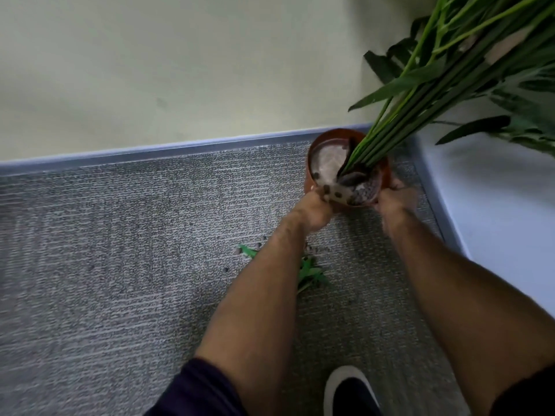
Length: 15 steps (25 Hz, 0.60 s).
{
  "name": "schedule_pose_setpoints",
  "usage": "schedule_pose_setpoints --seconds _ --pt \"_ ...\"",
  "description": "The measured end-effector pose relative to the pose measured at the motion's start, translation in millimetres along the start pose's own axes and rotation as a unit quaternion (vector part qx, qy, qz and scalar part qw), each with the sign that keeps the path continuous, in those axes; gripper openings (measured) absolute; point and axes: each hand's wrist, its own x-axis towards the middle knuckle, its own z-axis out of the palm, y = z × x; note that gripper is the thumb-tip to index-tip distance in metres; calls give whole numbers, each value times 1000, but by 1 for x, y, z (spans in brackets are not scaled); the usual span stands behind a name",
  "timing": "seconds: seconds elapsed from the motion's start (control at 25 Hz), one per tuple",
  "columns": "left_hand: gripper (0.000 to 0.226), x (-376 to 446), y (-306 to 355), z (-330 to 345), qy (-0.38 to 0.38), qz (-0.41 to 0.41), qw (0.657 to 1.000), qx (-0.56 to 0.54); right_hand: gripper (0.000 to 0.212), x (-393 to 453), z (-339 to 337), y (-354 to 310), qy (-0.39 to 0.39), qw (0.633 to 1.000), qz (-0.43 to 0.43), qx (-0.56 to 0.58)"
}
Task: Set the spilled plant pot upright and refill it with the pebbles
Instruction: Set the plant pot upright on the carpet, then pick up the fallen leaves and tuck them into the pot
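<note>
A terracotta-coloured plant pot [336, 134] stands on grey carpet near the room's corner, its mouth tipped toward me. Long green stems and leaves [450, 70] rise from it up to the right. Inside I see a pale base and some dark pebbles [360, 193] piled at the near rim. My left hand [315, 210] grips the pot's near-left rim and my right hand [393, 199] grips its near-right rim. A few spilled pebbles [238, 251] lie scattered on the carpet beside my left forearm.
A loose green leaf sprig [309, 273] lies on the carpet under my left forearm. A pale wall with a blue skirting board [150, 150] runs behind the pot, and another wall [495, 205] closes the right side. My shoe [350, 391] is at the bottom.
</note>
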Motion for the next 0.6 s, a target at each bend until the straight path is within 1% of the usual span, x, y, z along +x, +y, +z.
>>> schedule_pose_setpoints --seconds 0.04,0.08,0.16,0.2,0.24,0.32,0.36,0.44,0.52,0.6 --pt "68 -4 -1 -3 7 18 999 34 34 3 1 3 14 1000 -7 -9" --pt "73 -11 1 -6 7 18 997 74 33 -5 2 -1 24 999 -10 -21" --pt "67 -27 -2 -15 15 19 990 143 31 -26 4 -12 39 999 -10 -31" --pt "64 -34 -6 -20 22 9 987 159 29 -27 5 -11 55 998 -12 -36" --pt "63 -39 -11 -27 46 -1 985 164 27 -30 5 -10 75 996 -16 -55" --pt "57 -46 -23 -40 113 -20 979 170 27 -34 9 -4 82 994 -19 -69" --pt "52 -47 -33 -45 146 -31 974 170 32 -30 9 4 85 994 -13 -61" --pt "48 -51 -54 -50 190 -67 965 170 41 1 12 37 95 991 -1 -91" --pt "45 -58 -79 -46 212 -109 955 175 42 -7 18 47 103 988 10 -114" --pt "47 -70 -104 -35 210 -142 948 190 29 -58 25 36 98 990 -3 -101"
